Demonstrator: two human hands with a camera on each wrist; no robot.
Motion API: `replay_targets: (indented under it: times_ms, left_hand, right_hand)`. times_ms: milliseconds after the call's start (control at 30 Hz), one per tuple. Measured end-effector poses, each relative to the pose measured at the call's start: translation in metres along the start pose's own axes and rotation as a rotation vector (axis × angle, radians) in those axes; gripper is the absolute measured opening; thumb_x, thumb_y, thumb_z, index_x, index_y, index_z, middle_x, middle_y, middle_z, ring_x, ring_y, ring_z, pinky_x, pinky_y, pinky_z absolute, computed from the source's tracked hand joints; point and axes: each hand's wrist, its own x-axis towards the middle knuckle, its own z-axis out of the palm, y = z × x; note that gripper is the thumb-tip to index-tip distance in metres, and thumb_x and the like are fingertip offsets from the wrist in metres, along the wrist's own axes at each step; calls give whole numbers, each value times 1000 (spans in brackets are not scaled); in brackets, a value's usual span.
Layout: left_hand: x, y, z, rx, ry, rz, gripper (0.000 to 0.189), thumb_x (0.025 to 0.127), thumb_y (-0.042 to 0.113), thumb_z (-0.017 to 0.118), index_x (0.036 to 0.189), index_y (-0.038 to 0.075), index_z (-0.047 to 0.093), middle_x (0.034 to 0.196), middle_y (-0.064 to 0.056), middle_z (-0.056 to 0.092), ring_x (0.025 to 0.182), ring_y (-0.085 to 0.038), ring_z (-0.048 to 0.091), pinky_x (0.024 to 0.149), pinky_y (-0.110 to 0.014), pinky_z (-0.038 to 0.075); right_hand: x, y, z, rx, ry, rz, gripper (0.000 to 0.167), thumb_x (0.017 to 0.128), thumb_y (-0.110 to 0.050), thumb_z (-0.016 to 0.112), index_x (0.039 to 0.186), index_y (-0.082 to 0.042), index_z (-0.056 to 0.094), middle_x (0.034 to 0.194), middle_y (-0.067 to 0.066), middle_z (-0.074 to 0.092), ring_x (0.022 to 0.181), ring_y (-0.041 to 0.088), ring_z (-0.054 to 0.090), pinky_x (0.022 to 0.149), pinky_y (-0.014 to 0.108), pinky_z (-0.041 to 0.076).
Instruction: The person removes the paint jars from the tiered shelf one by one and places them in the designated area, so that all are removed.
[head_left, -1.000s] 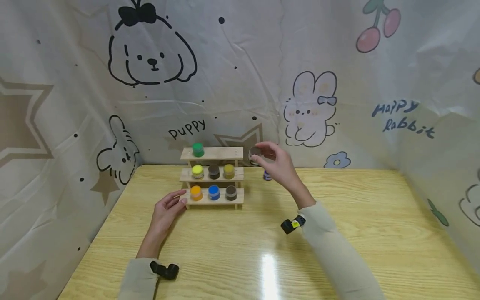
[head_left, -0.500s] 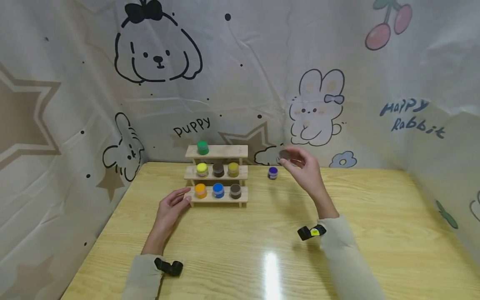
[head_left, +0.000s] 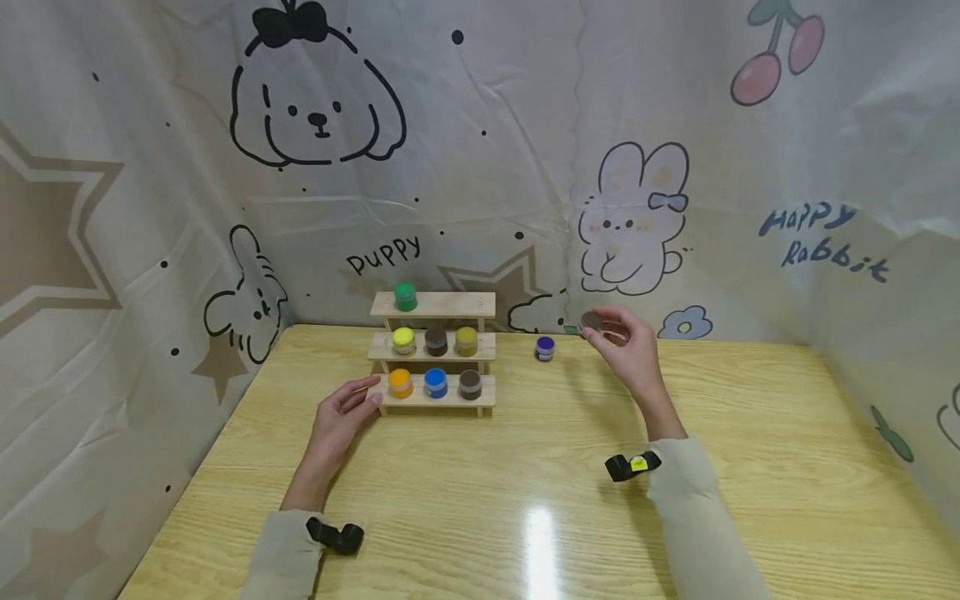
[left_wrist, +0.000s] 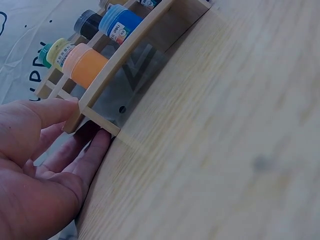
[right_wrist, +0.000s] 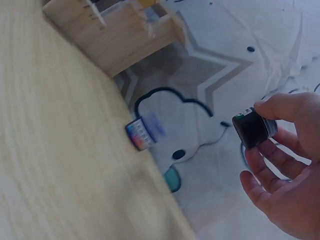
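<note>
A dark paint jar (head_left: 591, 321) is raised off the table, pinched between the thumb and fingers of my right hand (head_left: 630, 343). The right wrist view shows this black jar (right_wrist: 250, 129) tilted, its lid end toward the palm. My left hand (head_left: 339, 421) holds the left end of the lowest step of a three-step wooden rack (head_left: 457, 306). In the left wrist view the thumb (left_wrist: 55, 111) lies against the step's end, with the other fingers by its leg. A purple-lidded jar (head_left: 545, 348) stands on the table between the rack and my right hand.
A green jar (head_left: 405, 297) is alone on the top step. Yellow (head_left: 403, 340), dark and olive jars line the middle step; orange (head_left: 400, 383), blue (head_left: 436, 382) and dark ones the lowest. A printed cloth (head_left: 517, 167) hangs behind the table (head_left: 450, 500).
My right hand has carried the dark jar rightward, away from the top step, then slightly lower. The purple-lidded jar is now fully uncovered. My left hand stays at the rack.
</note>
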Motion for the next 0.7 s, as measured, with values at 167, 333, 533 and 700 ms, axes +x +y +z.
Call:
replay_targets:
  times_ms: [167,333,533,700]
  left_hand:
    - [-1,2,0,-8,2,-11,44,100,11,69,142,2,59,140,-20,57,113,-8,59,92,-21,57]
    - [-2,2,0,-12,-12,-12,45,101,11,68,144,1,57,144,-20,54,122,-13,52,94,-20,55]
    - [0,0,0,-6,-7,12,45,100,11,70,141,0,58,138,-18,58,116,-9,56,92,-21,57]
    - [0,-1,0,-1,-5,20,45,100,12,70,141,-1,58,136,-16,59,113,-5,57,92,-22,57]
  right_hand:
    - [8,42,2,27,27,56,40,94,-1,72,131,12,60,129,31,61,119,43,58,108,57,47]
    - [11,75,5,-9,53,111,42,94,-10,75,131,7,63,128,26,64,120,37,60,109,51,48]
    - [12,92,6,-40,50,167,41,93,-10,76,129,5,64,127,24,66,119,33,62,106,42,51]
    - [12,100,8,-58,43,224,41,93,-6,76,130,5,64,129,24,65,118,34,62,100,28,54]
